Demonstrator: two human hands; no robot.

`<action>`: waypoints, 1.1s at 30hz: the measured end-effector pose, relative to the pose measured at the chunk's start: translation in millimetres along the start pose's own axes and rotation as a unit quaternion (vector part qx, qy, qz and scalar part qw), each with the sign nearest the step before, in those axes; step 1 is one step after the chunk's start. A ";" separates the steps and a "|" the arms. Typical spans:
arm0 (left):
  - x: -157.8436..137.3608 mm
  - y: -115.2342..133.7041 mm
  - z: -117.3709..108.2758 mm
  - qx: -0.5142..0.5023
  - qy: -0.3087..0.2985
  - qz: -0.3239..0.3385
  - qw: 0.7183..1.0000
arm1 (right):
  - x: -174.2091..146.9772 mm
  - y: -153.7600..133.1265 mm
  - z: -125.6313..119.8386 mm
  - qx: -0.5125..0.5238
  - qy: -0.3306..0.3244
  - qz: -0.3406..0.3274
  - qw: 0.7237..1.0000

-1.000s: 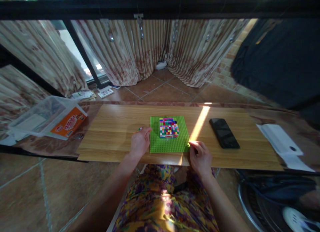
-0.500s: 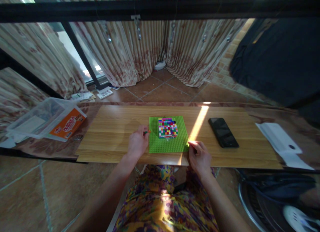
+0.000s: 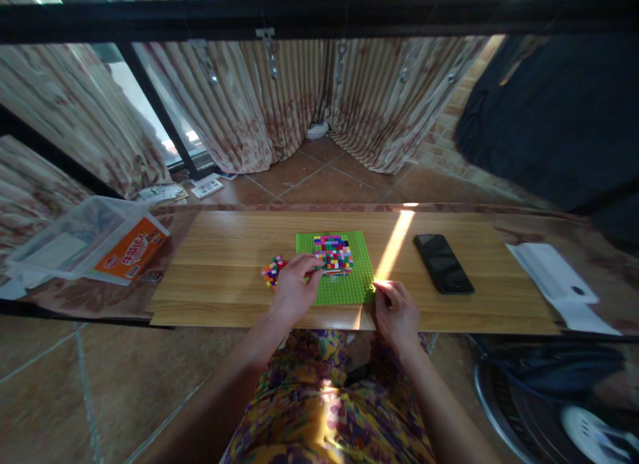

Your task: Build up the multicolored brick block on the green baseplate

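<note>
A green studded baseplate (image 3: 344, 293) lies on the wooden board, carrying a block of many-coloured toy bricks (image 3: 335, 254). My left hand (image 3: 299, 287) reaches over the plate's left part, its thumb and forefinger pinched at the block's lower left side. A small brick, partly hidden, shows at those fingertips; its colour is hard to make out. Left of this hand lies a pile of loose bricks (image 3: 272, 272), partly covered by it. My right hand (image 3: 398, 312) is closed at the plate's right edge, thumb and forefinger gripping it in bright sunlight.
A black phone (image 3: 443, 264) lies on the board (image 3: 224, 237) to the right. Farther right is a white box-like object (image 3: 554, 277). At the far left stands a clear plastic tub (image 3: 80, 251) with an orange label. A dark rail (image 3: 319, 16) crosses above.
My left hand has moved right with the small brick, from beside the plate to the block's side. The loose brick pile it covered now shows. My right hand stays at the plate's edge.
</note>
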State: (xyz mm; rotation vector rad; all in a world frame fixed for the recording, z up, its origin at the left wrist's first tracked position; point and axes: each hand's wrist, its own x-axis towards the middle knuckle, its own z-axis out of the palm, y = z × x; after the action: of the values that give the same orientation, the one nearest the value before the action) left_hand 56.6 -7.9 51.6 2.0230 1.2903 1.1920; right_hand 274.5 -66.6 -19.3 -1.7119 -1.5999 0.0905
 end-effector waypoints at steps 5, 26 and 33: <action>0.7 1.1 1.5 0.030 0.000 -0.009 0.999 | -0.1 1.0 1.1 0.000 0.004 -0.004 1.000; -0.1 -3.6 17.6 0.121 -0.011 -0.028 0.992 | 0.1 -0.4 -0.4 0.000 0.001 -0.003 1.000; -0.6 -3.6 17.0 0.127 -0.012 -0.028 0.992 | -0.1 0.2 0.1 -0.005 0.005 -0.005 1.000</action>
State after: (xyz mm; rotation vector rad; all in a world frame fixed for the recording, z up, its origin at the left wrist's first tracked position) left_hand 69.2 -5.6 39.9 2.1523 1.5422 1.0197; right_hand 274.7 -66.6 -19.5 -1.7104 -1.6036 0.0694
